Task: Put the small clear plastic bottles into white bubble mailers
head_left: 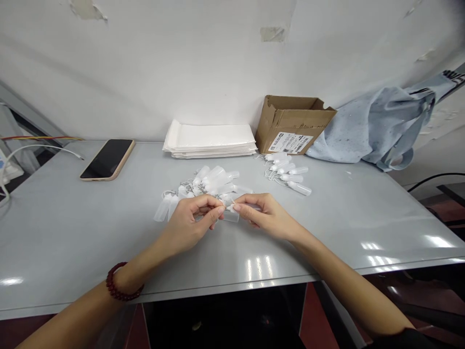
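Observation:
My left hand (198,215) and my right hand (263,211) meet at the front of a loose pile of small translucent plastic bottles (216,180). Between them is one small plastic bottle (231,217) with a white cap and a thin white cord. Thumb and forefinger of each hand are pinched at its cap end; fingertips hide exactly which part each one grips. Just left of my left hand, more of these bottles lie flat. Several others with cord loops form a separate group (290,175) to the right.
Behind the pile lies a stack of white padded envelopes (210,140). An open cardboard box (296,126) and a light blue cloth bag (358,128) stand against the wall. A phone (108,160) and a white cable (43,146) are on the grey table (348,218) at left.

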A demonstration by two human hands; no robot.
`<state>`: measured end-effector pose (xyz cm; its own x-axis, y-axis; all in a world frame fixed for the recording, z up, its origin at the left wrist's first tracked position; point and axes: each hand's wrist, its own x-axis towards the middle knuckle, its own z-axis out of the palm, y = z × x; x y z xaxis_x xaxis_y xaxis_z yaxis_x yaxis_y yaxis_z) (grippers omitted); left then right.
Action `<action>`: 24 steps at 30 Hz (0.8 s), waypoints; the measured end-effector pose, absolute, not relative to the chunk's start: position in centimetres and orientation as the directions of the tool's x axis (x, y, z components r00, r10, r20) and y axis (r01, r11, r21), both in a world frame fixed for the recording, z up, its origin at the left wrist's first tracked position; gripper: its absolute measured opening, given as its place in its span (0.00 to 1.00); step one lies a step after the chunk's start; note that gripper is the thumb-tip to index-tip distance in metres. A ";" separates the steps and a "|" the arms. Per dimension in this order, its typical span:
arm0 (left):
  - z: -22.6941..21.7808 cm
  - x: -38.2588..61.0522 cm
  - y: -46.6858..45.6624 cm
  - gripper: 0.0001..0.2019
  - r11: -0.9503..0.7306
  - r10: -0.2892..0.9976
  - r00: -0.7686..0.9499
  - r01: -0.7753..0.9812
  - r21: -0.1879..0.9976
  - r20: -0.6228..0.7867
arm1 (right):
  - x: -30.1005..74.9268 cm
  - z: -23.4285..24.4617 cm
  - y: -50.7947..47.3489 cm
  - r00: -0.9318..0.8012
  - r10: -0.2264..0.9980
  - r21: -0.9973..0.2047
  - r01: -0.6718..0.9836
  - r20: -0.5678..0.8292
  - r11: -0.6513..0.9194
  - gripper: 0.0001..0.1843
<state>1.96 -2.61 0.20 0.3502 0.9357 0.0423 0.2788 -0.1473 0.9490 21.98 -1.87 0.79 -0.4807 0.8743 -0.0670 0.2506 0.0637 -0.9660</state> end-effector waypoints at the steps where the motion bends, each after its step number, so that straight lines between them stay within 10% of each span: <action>1: 0.2 2.0 -2.6 0.07 -0.148 0.935 0.351 0.278 0.949 0.043 | 22.0 0.7 -1.9 -0.480 0.875 -0.966 0.251 -0.067 0.064 0.16; 24: 1.0 1.5 -2.3 0.08 -0.188 0.950 0.296 0.298 0.936 0.096 | 22.4 1.3 -1.7 -0.466 0.884 -0.985 0.170 -0.048 0.036 0.18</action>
